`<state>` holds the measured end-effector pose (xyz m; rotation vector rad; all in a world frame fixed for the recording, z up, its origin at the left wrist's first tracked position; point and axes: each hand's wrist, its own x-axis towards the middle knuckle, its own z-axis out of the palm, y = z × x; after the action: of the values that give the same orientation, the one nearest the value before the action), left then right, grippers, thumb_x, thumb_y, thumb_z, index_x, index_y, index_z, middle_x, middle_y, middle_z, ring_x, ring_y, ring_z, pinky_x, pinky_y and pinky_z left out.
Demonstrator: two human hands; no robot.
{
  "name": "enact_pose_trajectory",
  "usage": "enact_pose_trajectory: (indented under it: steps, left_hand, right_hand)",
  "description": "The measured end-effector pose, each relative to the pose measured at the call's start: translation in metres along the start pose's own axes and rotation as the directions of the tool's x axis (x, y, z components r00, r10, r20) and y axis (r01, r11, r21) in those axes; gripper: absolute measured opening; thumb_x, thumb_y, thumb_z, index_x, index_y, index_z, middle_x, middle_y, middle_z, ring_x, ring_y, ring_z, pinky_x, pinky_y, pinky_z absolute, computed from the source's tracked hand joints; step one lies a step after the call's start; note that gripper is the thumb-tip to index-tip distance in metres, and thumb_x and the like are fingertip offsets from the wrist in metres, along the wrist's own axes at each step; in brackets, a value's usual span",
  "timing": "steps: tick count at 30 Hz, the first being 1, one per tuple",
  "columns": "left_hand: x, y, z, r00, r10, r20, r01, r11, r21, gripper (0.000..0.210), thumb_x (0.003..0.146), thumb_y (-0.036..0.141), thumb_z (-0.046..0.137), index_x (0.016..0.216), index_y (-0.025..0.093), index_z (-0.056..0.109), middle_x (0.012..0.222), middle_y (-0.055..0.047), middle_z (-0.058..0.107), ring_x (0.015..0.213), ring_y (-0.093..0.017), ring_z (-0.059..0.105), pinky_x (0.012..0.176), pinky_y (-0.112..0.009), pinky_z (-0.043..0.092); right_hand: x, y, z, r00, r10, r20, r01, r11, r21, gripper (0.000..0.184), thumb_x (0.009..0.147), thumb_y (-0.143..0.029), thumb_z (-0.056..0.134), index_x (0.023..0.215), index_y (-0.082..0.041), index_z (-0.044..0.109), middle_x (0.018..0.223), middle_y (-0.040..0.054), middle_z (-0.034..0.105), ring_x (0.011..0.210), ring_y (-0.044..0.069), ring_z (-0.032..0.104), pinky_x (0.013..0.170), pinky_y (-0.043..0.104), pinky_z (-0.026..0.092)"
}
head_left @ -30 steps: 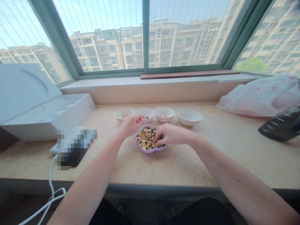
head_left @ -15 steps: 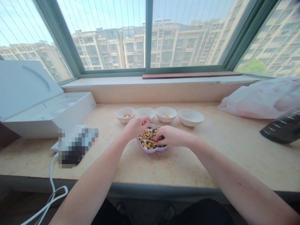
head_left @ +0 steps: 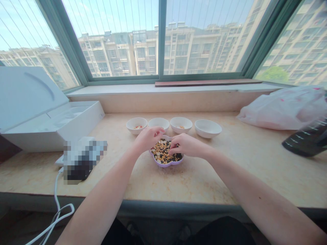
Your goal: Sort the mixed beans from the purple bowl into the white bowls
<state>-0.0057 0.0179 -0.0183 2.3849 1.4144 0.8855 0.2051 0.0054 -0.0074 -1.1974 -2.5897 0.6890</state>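
Note:
A purple bowl with a wavy rim (head_left: 167, 165) holds mixed black beans, yellow kernels and flat pale pieces (head_left: 163, 151). Over its right side, my right hand (head_left: 190, 144) is closed, thumb and fingers pinched low near the beans; anything between them is too small to make out. My left hand (head_left: 149, 139) hovers by the far left rim with curled fingers, just in front of the second white bowl (head_left: 156, 122). What it holds, if anything, is hidden. The leftmost white bowl (head_left: 133, 123) has a few red and pale bits inside.
Two more white bowls stand in the row: one with a few yellowish bits (head_left: 180, 122), another at the right end (head_left: 208, 128). An open white box (head_left: 81, 119) and a blurred-out item with a white cable are at left. A plastic bag (head_left: 278, 109) and dark bottle-like object (head_left: 304, 141) lie right.
My right hand has lifted slightly from the beans, its fingertips now drawn together in a pinch. My left hand has stayed almost where it was.

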Motion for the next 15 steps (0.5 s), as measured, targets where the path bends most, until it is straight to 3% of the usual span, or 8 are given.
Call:
enact_pose_trajectory:
  steps: [4, 9, 15]
  left_hand:
    - [0.0003, -0.0008, -0.0001, 1.000, 0.001, 0.000, -0.001, 1.000, 0.009, 0.025, 0.093, 0.022, 0.054, 0.104, 0.022, 0.076, 0.091, -0.003, 0.077, 0.075, -0.016, 0.068, 0.073, -0.026, 0.053]
    - [-0.0007, 0.0005, -0.0014, 1.000, 0.002, 0.000, -0.002, 1.000, 0.005, 0.025, 0.093, 0.021, 0.054, 0.105, 0.021, 0.076, 0.090, -0.003, 0.078, 0.076, -0.017, 0.069, 0.077, -0.028, 0.053]
    - [-0.0001, -0.0010, -0.0014, 1.000, 0.001, -0.001, -0.001, 1.000, -0.007, 0.025, 0.093, 0.022, 0.055, 0.106, 0.020, 0.076, 0.093, -0.004, 0.078, 0.077, -0.017, 0.069, 0.080, -0.029, 0.054]
  right_hand:
    - [0.0024, 0.0026, 0.0006, 0.998, 0.009, -0.067, -0.014, 0.996, -0.086, 0.035, 0.086, -0.041, 0.067, 0.063, -0.016, 0.069, 0.061, 0.0012, 0.063, 0.055, 0.011, 0.048, 0.053, 0.028, 0.029]
    - [0.0014, 0.0042, -0.0011, 0.994, -0.008, -0.110, 0.001, 0.998, -0.066, 0.043, 0.091, -0.048, 0.060, 0.061, -0.017, 0.063, 0.059, 0.0003, 0.058, 0.055, 0.011, 0.044, 0.054, 0.029, 0.026]
    - [-0.0014, -0.0002, -0.0044, 0.977, 0.007, -0.214, 0.045, 0.971, 0.236, 0.038, 0.088, -0.052, 0.062, 0.075, -0.016, 0.067, 0.064, -0.0004, 0.060, 0.058, 0.012, 0.048, 0.055, 0.026, 0.032]
